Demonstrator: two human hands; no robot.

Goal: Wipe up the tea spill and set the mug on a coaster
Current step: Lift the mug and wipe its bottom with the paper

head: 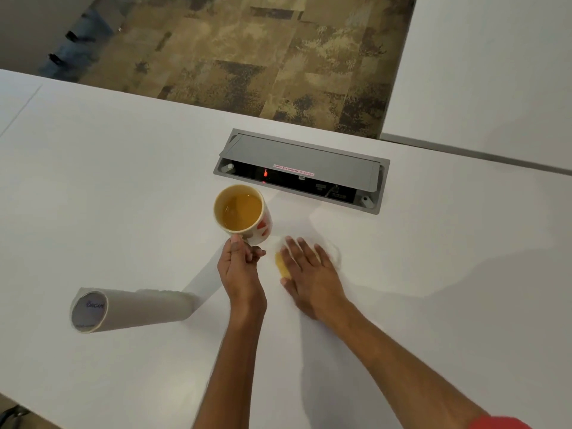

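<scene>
White tabletop [123, 181] is filling most of the view, with a second white table [495, 72] sitting off to the right across a gap and brown patterned carpet [247, 57] showing beyond the far edge. Set into the tabletop near its far edge, a grey power box [301, 170] is sitting with its lid tipped up, and a small red light is glowing inside it. Toward the left, a paper towel roll [130, 309] is lying on its side, its open end facing the camera.

Both bare forearms are reaching in from the bottom edge. The left hand [240, 267] is gripping the handle of a mug [243, 213], thumb on top and fingers curled under; whether the mug is resting on the table or being held just above it, I cannot tell. The mug is white with red marks on its side and is holding amber tea. Just beside it to the right, the right hand [306, 270] is lying flat with fingers spread, pressing down on a white paper towel [332, 252]. A yellow, tea-soaked patch [282, 266] of that towel is showing by the thumb.
</scene>
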